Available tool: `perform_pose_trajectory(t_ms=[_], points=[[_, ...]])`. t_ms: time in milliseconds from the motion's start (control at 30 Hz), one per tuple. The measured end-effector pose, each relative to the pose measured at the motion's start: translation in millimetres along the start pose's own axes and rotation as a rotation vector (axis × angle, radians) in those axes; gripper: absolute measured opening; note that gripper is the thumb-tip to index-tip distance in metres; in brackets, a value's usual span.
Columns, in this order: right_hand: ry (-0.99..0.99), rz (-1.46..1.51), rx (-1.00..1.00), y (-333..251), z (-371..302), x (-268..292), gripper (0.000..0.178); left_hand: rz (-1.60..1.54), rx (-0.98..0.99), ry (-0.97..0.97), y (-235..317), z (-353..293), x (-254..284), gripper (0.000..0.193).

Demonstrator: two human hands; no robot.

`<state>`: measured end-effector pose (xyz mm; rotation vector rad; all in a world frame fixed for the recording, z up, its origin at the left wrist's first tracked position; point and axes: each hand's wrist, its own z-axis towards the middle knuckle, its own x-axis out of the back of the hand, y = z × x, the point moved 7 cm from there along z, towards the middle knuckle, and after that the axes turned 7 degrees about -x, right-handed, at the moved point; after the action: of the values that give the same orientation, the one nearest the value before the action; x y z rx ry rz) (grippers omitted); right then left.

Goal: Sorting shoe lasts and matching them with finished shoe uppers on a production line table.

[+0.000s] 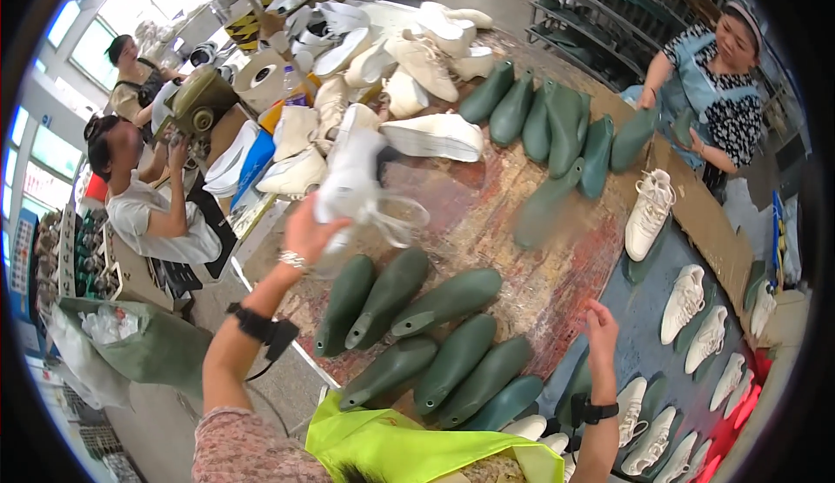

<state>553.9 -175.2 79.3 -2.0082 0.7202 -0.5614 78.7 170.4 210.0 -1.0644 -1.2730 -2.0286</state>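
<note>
My left hand (311, 233) is closed on a white shoe (350, 179) over the left part of the worktable. Motion blurs the shoe, and its loose laces hang out to the right. My right hand (601, 322) is raised at the table's right edge, fingers curled together, with nothing visible in it. Dark green shoe lasts (448, 300) lie in a group between my forearms. Another green last (548, 209), blurred, is beyond my right hand, near a row of lasts (565, 126) at the far right. White shoes (432, 138) are heaped past my left hand.
On the right, white shoes (683, 305) and lasts stand on a blue-grey surface (609, 274). A co-worker (726, 92) there touches a green last. Other people (161, 205) sit at machines on the left. A green sack (161, 344) stands on the floor beside the table.
</note>
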Motion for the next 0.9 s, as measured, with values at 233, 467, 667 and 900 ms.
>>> perform_pose_trajectory(t_ms=[233, 467, 667, 900], points=[[-0.065, -0.122, -0.156, -19, -27, -75, 0.025, 0.314, 0.153, 0.544, -105, 38, 179, 0.063], [-0.551, -0.394, 0.015, -97, -28, -288, 0.035, 0.479, -0.017, 0.273, -271, 150, 122, 0.061], [-0.216, -1.249, 0.885, -188, 41, -397, 0.074, 0.506, -0.009, 0.107, -238, 153, 71, 0.075], [0.044, -1.562, 0.896, -195, 149, -447, 0.098, -0.014, -0.372, -0.169, -172, 190, 39, 0.103]])
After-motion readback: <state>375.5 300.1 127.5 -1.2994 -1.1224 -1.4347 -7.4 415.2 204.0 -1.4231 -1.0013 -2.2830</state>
